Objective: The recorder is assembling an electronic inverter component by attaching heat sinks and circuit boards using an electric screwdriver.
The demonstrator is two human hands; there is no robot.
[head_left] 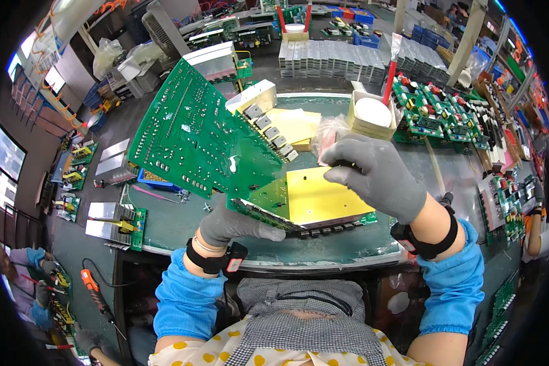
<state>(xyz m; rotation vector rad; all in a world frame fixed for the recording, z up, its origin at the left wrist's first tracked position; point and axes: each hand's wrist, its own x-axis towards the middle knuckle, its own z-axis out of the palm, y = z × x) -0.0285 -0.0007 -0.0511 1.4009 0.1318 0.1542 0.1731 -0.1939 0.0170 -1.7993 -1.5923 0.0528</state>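
My left hand (235, 222), in a grey glove, grips the lower edge of a large green circuit board (195, 137), which is tilted up with its soldered side showing. Along the board's right edge runs a row of black transistors (268, 131). A flat yellow sheet (323, 198) lies against the board's lower right part, over a strip of dark components. Above the sheet's upper right corner, my gloved right hand (378, 174) is closed in a pinch. Something small and dark shows between its fingers, too little to name.
A box with a white round tub (372, 113) and a red-handled brush (392, 70) stands beyond my right hand. Next to it lie a clear plastic bag (330, 133) and yellow sheets (293, 122). Finished-looking boards (436, 113) sit at right. An orange electric screwdriver (91, 283) lies at left, near a co-worker.
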